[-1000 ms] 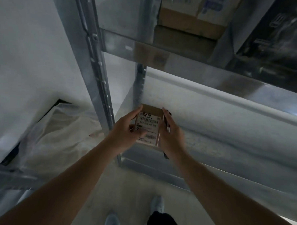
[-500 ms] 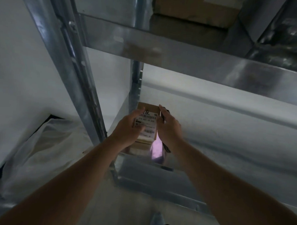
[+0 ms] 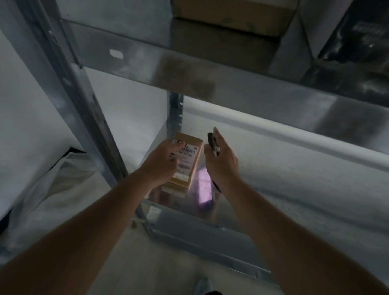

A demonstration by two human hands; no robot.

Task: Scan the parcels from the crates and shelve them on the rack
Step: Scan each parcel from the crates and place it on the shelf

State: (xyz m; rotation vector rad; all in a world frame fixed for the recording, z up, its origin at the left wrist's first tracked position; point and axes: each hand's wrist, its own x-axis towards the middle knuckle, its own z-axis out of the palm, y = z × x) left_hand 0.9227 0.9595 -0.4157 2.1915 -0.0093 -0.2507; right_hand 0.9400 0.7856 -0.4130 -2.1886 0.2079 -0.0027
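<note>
A small brown cardboard parcel [image 3: 187,158] with a white barcode label stands on the metal rack's lower shelf [image 3: 277,177], in its left corner beside the rear post. My left hand [image 3: 162,162] lies over the parcel's left side, fingers curled on its label. My right hand [image 3: 222,162] has come off the parcel and is a short gap to its right, holding a dark handheld scanner [image 3: 211,142]. A pink-violet glow [image 3: 204,188] falls on the shelf below that hand.
The rack's front left post [image 3: 65,74] rises diagonally on the left. The upper shelf [image 3: 214,81] carries a brown carton [image 3: 233,13] and a black bag [image 3: 367,36]. A white plastic-lined container [image 3: 49,190] stands left of the rack. My shoe [image 3: 203,288] shows on the floor.
The parcel went from being held in both hands to standing on the lower shelf. My right hand has let go and shifted right with the scanner. My view has moved closer.
</note>
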